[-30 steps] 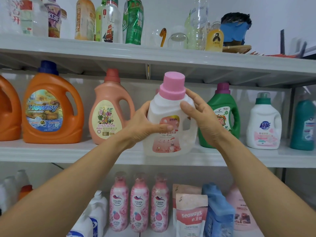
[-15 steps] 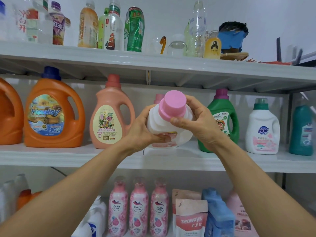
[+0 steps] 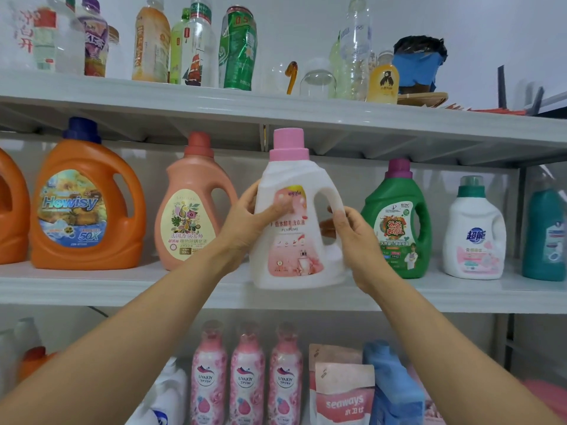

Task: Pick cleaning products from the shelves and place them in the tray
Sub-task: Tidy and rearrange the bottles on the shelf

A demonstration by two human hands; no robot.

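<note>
The white detergent bottle (image 3: 296, 234) is held upright by both hands in front of the middle shelf (image 3: 122, 289). Its pink cap (image 3: 289, 145) is seen at the top, just below the edge of the upper shelf (image 3: 153, 96). Its pink label (image 3: 294, 259) is turned toward the camera, with the handle (image 3: 333, 194) on the right side. The left hand (image 3: 245, 222) is clamped on the bottle's left flank: the thumb is laid across the upper part of the label and the fingers are wrapped behind the body. The right hand (image 3: 352, 237) is closed on the handle, the thumb pressed on its front and the fingers curled through the opening behind it. The base is seen level with the shelf's front edge; whether it is touching the shelf cannot be told.

On the same shelf, the bottle is flanked by a peach bottle (image 3: 190, 207) on the left and a green bottle (image 3: 399, 222) on the right, the latter partly covered by the right hand. Further left an orange jug (image 3: 89, 204) with a blue cap is placed, and further right a white bottle with a green cap (image 3: 474, 231) and a teal bottle (image 3: 546, 234) are found. On the upper shelf, drink bottles (image 3: 152, 41) and a green can (image 3: 237, 47) are lined up. On the lower shelf 3 pink bottles (image 3: 247, 378) are stood side by side, with a pink pouch (image 3: 343, 397) and a blue container (image 3: 395, 388) just beside them.
</note>
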